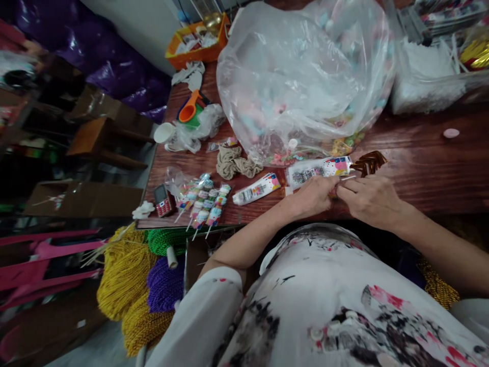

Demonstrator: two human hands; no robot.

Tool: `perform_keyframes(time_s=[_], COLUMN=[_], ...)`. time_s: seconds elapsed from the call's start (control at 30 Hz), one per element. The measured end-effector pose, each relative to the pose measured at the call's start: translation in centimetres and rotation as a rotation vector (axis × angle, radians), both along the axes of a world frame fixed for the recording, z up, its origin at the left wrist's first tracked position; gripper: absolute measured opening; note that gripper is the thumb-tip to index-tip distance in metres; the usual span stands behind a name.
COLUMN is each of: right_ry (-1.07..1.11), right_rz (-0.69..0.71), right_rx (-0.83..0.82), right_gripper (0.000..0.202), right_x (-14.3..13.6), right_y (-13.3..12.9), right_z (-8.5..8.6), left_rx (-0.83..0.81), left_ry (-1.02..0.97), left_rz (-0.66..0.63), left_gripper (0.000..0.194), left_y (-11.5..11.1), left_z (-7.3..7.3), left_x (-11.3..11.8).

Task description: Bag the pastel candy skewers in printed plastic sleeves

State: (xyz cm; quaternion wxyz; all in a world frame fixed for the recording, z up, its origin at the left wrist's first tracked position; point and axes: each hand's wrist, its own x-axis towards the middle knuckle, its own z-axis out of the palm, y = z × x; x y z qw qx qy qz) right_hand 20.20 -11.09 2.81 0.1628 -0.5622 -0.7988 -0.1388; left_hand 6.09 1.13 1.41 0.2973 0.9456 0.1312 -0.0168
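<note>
My left hand (315, 196) and my right hand (369, 199) meet at the table's front edge, both with fingers closed. A thin white stick (348, 177) shows between them; whatever else they pinch is hidden by the fingers. Just beyond my left hand lie printed clear wrappers (319, 171). Brown shiny twist ties (369, 163) lie behind my right hand. Further left is another small stack of printed wrappers (256, 188). Several wrapped candy sticks (206, 201) lie near the left front corner.
A big clear bag of candies (305, 81) fills the table's back. Around it are a beige cloth (235, 163), orange scoop (190, 108), phone (164, 200), orange basket (198, 46) and bag of white sticks (428, 76). A pink candy (451, 133) lies at right. Yellow bead strands (126, 270) hang below left.
</note>
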Motion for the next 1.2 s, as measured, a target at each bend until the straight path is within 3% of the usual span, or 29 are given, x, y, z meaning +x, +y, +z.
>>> perform_keyframes(time_s=[0.1,0.23,0.3,0.43,0.57,0.7,0.83,0.93,1.03,1.2], right_ry=[0.036,0.188,0.288,0.498,0.791,0.783,0.861,0.985,1.072,0.958], right_rz=[0.006,-0.019,-0.018,0.140,0.064,0.116,0.139,0.124,0.126,0.098], right_rx=[-0.107,-0.158,-0.125,-0.171,-0.123,-0.057,-0.122,-0.251,-0.323,-0.240], right_gripper=[0.018,0.021,0.022,0.025,0.037,0.021,0.014,0.013,0.015,0.020], right_x=[-0.4,1.6,3.0,4.1,2.7,1.3,2.2,3.5,3.7,2.0], right_y=[0.6,0.9,0.9,0.8,1.0,1.7,2.1,2.2,2.7,3.5], right_z=[-0.1,0.6,1.0,1.7,2.7,3.2,3.4,3.6,3.6,3.0], left_rx=[-0.035,-0.130,-0.232,-0.539,-0.473,-0.508,-0.948,-1.246,-1.347,-1.373], left_ry=[-0.045,-0.104,-0.145,-0.228,-0.267,-0.403,-0.360,-0.175,-0.160,-0.436], left_rz=[0.027,0.157,0.208,0.141,0.229,0.194,0.202,0.220,0.334,0.663], left_gripper=[0.018,0.015,0.020,0.022,0.019,0.027,0.052,0.050,0.044,0.044], left_y=[-0.2,0.2,0.5,0.7,0.0,-0.6,0.5,1.2,0.4,-2.0], left_z=[-0.5,-0.1,0.4,0.9,0.2,-0.2,0.6,1.3,1.4,0.8], left_x=[0.3,0.1,-0.1,-0.4,0.0,0.8,-0.2,-1.5,-1.7,-0.6])
